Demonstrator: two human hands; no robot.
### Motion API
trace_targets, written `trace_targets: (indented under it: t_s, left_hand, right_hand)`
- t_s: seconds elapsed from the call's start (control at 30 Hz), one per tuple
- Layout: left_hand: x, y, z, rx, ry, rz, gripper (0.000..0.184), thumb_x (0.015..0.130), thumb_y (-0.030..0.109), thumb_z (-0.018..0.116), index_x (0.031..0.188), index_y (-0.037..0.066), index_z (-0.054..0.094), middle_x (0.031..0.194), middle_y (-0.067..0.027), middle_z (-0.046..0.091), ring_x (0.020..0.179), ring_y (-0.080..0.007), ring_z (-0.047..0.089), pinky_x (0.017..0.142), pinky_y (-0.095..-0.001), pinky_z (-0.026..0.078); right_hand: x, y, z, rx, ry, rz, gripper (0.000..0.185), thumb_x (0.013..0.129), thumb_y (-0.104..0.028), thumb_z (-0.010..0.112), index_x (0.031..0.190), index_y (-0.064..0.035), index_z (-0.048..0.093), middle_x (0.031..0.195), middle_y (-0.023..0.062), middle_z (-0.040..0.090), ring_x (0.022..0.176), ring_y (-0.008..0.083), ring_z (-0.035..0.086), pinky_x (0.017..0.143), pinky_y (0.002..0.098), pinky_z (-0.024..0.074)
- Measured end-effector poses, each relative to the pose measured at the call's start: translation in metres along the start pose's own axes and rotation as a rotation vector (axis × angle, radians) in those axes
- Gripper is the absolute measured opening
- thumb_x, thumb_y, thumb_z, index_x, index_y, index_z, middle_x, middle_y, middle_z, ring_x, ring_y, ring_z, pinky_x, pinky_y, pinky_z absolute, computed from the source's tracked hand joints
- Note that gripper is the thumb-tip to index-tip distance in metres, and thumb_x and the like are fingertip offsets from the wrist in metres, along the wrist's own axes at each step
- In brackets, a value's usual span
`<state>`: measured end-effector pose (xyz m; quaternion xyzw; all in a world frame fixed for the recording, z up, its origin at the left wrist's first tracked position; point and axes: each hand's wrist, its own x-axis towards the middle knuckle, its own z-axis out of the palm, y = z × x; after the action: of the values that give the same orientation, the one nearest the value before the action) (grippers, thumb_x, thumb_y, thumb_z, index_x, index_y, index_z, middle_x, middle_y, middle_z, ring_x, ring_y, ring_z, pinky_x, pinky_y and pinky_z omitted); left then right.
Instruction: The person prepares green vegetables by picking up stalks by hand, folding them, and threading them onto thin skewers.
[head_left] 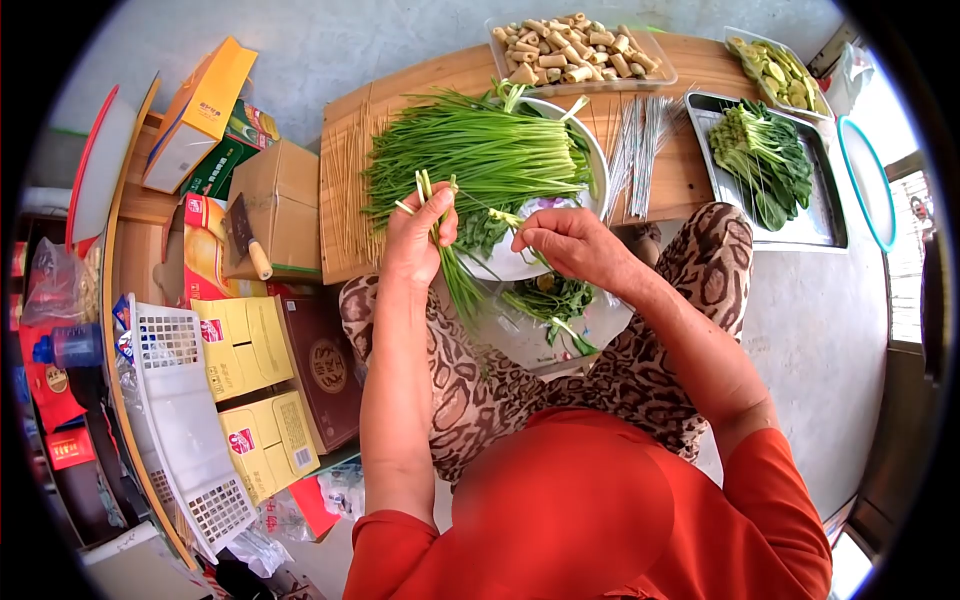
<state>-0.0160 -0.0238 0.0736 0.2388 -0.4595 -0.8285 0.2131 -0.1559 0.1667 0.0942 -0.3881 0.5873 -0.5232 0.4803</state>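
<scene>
My left hand (422,232) is closed around a small bunch of garlic chives (462,285); their pale ends poke up past the thumb and the green leaves hang below. To its right, over the rim of a white bowl (598,165), my right hand (572,242) has thumb and fingers pressed together. Green stems show at its fingertips, but whether it grips them is unclear. A large pile of chives (470,150) lies beyond both hands, partly across the bowl. Leafy greens (550,300) are below the bowl, between the knees.
Thin bamboo skewers (345,170) lie at the wooden table's left, metal skewers (640,145) right of the bowl. A tub of tan rolled pieces (575,50), a tray of bundled greens (765,165) and a box of green slices (780,75) stand behind. A knife (247,238) rests by cardboard boxes.
</scene>
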Motion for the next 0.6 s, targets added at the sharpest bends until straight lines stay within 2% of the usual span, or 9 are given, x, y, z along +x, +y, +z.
trace_targets:
  t_s: [0.2, 0.4, 0.53, 0.6]
  left_hand:
    - [0.000, 0.001, -0.001, 0.028, -0.007, -0.020, 0.019, 0.081, 0.015, 0.071, 0.094, 0.003, 0.063, 0.069, 0.0009, 0.055, 0.053, -0.0094, 0.046, 0.047, -0.0233, 0.033]
    - [-0.007, -0.013, 0.014, 0.130, -0.052, -0.105, 0.022, 0.082, 0.018, 0.071, 0.095, 0.003, 0.062, 0.069, 0.0020, 0.054, 0.053, -0.0081, 0.046, 0.047, -0.0221, 0.032]
    - [-0.005, -0.017, 0.022, 0.093, -0.066, -0.092, 0.023, 0.085, 0.021, 0.068, 0.095, 0.002, 0.063, 0.075, 0.0003, 0.056, 0.059, -0.0091, 0.050, 0.049, -0.0224, 0.035]
    - [-0.003, -0.022, 0.025, 0.090, 0.077, -0.030, 0.024, 0.088, 0.022, 0.065, 0.100, 0.001, 0.063, 0.075, 0.0002, 0.055, 0.061, -0.0095, 0.051, 0.053, -0.0227, 0.038]
  right_hand:
    - [-0.001, -0.003, 0.001, -0.010, 0.014, 0.025, 0.021, 0.094, -0.017, 0.050, 0.090, -0.0046, 0.067, 0.056, -0.0068, 0.042, 0.051, 0.0038, 0.037, 0.046, 0.0224, 0.0309]
    - [0.005, -0.001, 0.004, 0.071, 0.042, 0.046, 0.022, 0.094, -0.016, 0.049, 0.089, -0.0022, 0.066, 0.054, -0.0075, 0.039, 0.048, 0.0030, 0.033, 0.044, 0.0224, 0.0257]
    - [0.011, 0.004, 0.003, 0.171, 0.066, 0.076, 0.022, 0.094, -0.016, 0.050, 0.090, -0.0007, 0.065, 0.054, -0.0079, 0.036, 0.047, 0.0032, 0.032, 0.043, 0.0220, 0.0243]
    - [0.011, 0.001, 0.002, 0.174, 0.070, 0.072, 0.021, 0.094, -0.015, 0.049, 0.091, -0.0009, 0.064, 0.053, -0.0079, 0.036, 0.047, 0.0032, 0.032, 0.043, 0.0218, 0.0243]
